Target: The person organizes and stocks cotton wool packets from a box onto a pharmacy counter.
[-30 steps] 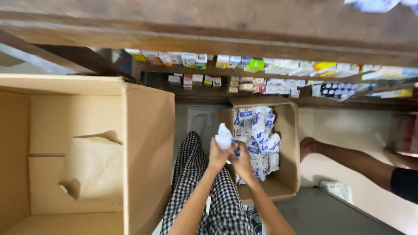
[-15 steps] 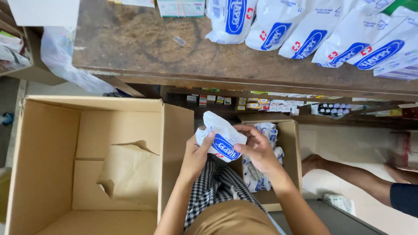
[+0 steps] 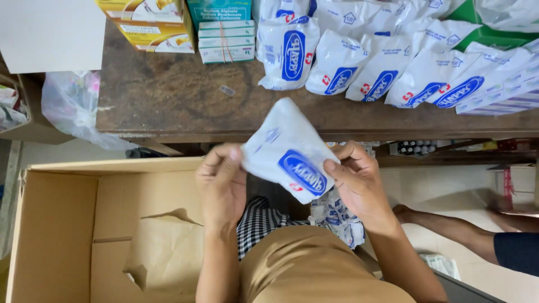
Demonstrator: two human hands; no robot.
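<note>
**Both hands hold a white packet over the counter's edge**

The left hand [image 3: 222, 182] and the right hand [image 3: 359, 182] hold one soft white packet [image 3: 286, 151] with a blue oval mark between them, just in front of the near edge of the wooden counter [image 3: 168, 101]. The left grip is closed on the packet's left corner, thumb and fingers pinched together on the plastic. The right grip is clamped on the packet's lower right side, thumb on top and fingers curled beneath. The packet is tilted, its upper end toward the counter and its lower end toward the person's body.

On the counter, well behind the held packet, lies a row of similar white packets [image 3: 387, 67] leaning against one another. To their left sits a banded stack of small green and white boxes [image 3: 225, 39], and beside that a yellow carton [image 3: 149, 25]. A clear plastic bag [image 3: 73, 104] hangs off the counter's left end.

Below the left forearm stands a large open cardboard box [image 3: 62, 224], with a torn sheet of brown paper [image 3: 163, 247] lying inside it. Under the right hand, more white packets [image 3: 337, 216] show in a lower pile. At the right, another person's bare arm [image 3: 449, 230] reaches across the pale floor [image 3: 438, 191].
</note>
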